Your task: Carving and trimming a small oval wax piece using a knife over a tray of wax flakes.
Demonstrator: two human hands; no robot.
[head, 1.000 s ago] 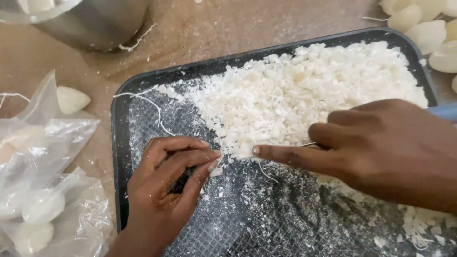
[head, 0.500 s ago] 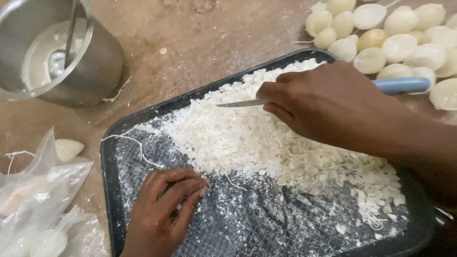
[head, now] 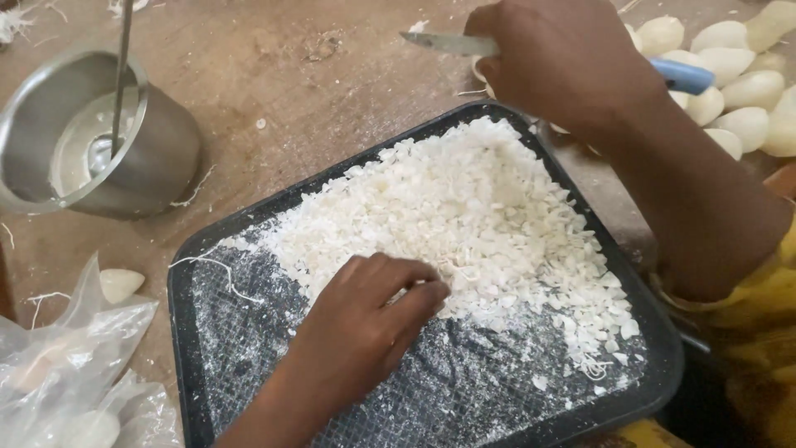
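Head cam caught the left hand (head: 365,319) curled, fingertips pressed into the white flakes (head: 464,224) heaped just ahead of it on the black tray (head: 191,332). Right hand (head: 564,58) was fisted round a blue-handled knife (head: 452,43), peeled white pieces (head: 730,75) beside it.

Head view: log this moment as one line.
left hand: resting on white flakes | right hand: holding knife beyond black tray | steel pot: left

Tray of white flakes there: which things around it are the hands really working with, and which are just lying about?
In use:
left hand on the white flakes
black tray
right hand with knife in its grip

Lying about:
steel pot with spoon
white peeled pieces
plastic bags
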